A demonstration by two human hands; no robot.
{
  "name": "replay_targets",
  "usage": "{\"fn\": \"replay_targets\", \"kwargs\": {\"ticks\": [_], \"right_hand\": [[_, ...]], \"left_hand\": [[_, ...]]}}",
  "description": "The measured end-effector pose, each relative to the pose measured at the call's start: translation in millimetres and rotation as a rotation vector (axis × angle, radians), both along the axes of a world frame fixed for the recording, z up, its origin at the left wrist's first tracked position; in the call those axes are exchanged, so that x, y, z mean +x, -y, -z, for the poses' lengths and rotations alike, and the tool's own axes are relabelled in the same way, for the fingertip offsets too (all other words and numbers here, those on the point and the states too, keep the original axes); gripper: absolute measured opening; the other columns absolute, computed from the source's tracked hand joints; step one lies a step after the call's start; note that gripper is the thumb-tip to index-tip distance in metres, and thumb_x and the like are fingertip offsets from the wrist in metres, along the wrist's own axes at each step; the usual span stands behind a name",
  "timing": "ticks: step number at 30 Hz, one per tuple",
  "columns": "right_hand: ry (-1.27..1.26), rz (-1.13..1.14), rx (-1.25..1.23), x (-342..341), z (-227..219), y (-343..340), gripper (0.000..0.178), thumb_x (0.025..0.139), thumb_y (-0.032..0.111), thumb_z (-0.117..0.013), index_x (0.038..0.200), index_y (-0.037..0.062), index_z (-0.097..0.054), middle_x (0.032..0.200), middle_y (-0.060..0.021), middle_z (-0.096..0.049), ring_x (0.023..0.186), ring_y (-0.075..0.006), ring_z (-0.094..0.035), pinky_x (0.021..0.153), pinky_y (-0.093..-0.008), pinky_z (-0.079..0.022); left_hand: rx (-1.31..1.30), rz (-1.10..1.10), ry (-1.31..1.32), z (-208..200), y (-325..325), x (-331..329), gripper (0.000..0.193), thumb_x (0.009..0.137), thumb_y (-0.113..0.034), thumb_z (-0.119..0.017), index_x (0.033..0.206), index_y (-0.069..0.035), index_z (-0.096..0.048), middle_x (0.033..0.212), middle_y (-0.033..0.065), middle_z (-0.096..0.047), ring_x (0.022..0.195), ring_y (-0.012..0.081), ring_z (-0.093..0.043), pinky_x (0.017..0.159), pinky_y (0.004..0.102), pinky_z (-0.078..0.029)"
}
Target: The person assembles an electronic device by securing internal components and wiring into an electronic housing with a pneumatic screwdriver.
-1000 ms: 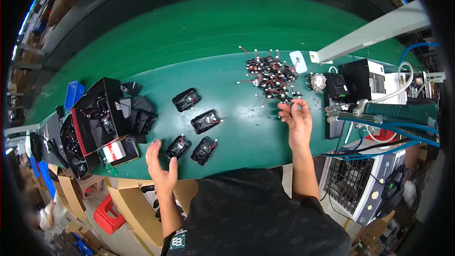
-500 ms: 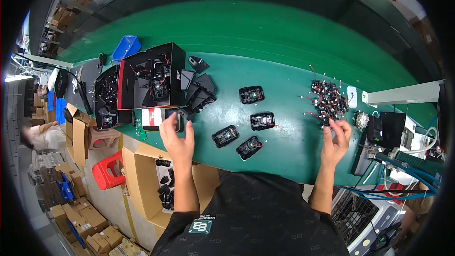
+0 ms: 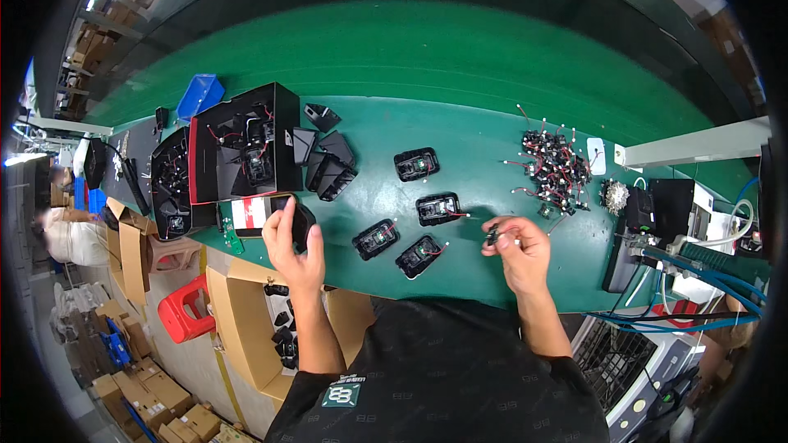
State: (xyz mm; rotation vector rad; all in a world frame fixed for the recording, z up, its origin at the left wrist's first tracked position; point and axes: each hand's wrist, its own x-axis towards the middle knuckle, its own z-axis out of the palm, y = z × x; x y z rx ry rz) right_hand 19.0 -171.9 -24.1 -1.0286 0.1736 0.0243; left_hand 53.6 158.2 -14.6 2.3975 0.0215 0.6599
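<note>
My left hand point(image 3: 297, 261) grips a dark plastic piece point(image 3: 304, 226) between thumb and fingers, over the bench's near edge. Fingers partly hide the piece. My right hand point(image 3: 525, 256) pinches a small black wired part point(image 3: 493, 235), with a bit of red wire showing. Between my hands lie several open black oval housings with red leads: a far one point(image 3: 417, 164), a middle one point(image 3: 438, 208), a near left one point(image 3: 376, 239) and a nearest one point(image 3: 420, 257). Beyond my right hand sits a heap of small wired parts point(image 3: 552, 166).
A black box with a red edge point(image 3: 287, 127) holds more housings, beside loose black covers point(image 3: 335, 166). A blue bin point(image 3: 200, 96) stands behind. At right are a silvery bundle point(image 3: 614, 195), a metal arm point(image 3: 698, 142) and blue tubes point(image 3: 722, 283). An open carton point(image 3: 234, 320) sits below left.
My right hand has drawn left from the heap, bringing a small wired part. My left hand has shifted slightly left and down, and a dark plastic piece now shows in its grip.
</note>
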Motion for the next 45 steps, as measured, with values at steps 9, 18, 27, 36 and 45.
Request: {"fn": "replay_targets", "kwargs": {"ticks": [9, 18, 27, 36, 45], "right_hand": [[0.251, -0.216, -0.417, 21.6, -35.9, -34.1, 0.008, 0.079, -0.006, -0.073, 0.083, -0.0027, -0.066, 0.104, -0.0146, -0.067, 0.096, -0.0200, -0.066, 0.082, -0.0315, -0.053], [0.275, -0.139, -0.616, 26.1, -38.2, -55.4, 0.011, 0.076, 0.002, -0.077, 0.079, 0.0015, -0.066, 0.102, -0.0121, -0.068, 0.092, -0.0221, -0.068, 0.081, -0.0329, -0.053], [0.351, -0.112, -0.759, 34.3, -36.5, -61.7, 0.012, 0.073, 0.002, -0.076, 0.077, 0.0024, -0.065, 0.104, -0.0109, -0.065, 0.091, -0.0242, -0.066, 0.078, -0.0336, -0.053], [0.331, -0.149, -0.795, 36.2, -37.2, -59.8, 0.012, 0.074, 0.005, -0.076, 0.078, 0.0022, -0.066, 0.110, -0.0110, -0.065, 0.102, -0.0267, -0.064, 0.085, -0.0357, -0.052], [0.235, -0.018, -0.883, 3.0, -34.3, -13.4, 0.023, 0.081, 0.008, -0.076, 0.103, 0.0056, -0.072, 0.112, -0.0112, -0.065, 0.102, -0.0245, -0.065, 0.088, -0.0340, -0.052]], "left_hand": [[0.029, 0.484, -0.095, -32.9, 79.9, -16.2, 0.083, 0.061, -0.006, -0.089, 0.133, 0.001, -0.049, 0.109, 0.0165, -0.066, 0.095, 0.0316, -0.066, 0.084, 0.0379, -0.054], [0.055, 0.481, 0.026, -36.6, 101.1, -16.4, 0.061, 0.063, -0.002, -0.087, 0.112, -0.001, -0.052, 0.113, 0.0188, -0.064, 0.096, 0.0341, -0.065, 0.083, 0.0380, -0.054], [0.096, 0.518, 0.065, -31.9, 108.2, -11.5, 0.051, 0.068, 0.003, -0.082, 0.110, 0.002, -0.051, 0.116, 0.0233, -0.065, 0.097, 0.0373, -0.067, 0.083, 0.0402, -0.056], [0.050, 0.600, 0.124, -25.9, 111.8, -3.3, 0.049, 0.069, 0.003, -0.081, 0.109, 0.003, -0.052, 0.113, 0.0232, -0.066, 0.096, 0.0371, -0.068, 0.084, 0.0421, -0.057], [0.039, 0.333, -0.111, -16.3, 75.0, 1.5, 0.057, 0.063, -0.004, -0.086, 0.111, 0.000, -0.057, 0.111, 0.0176, -0.062, 0.101, 0.0316, -0.062, 0.088, 0.0386, -0.051]]}}
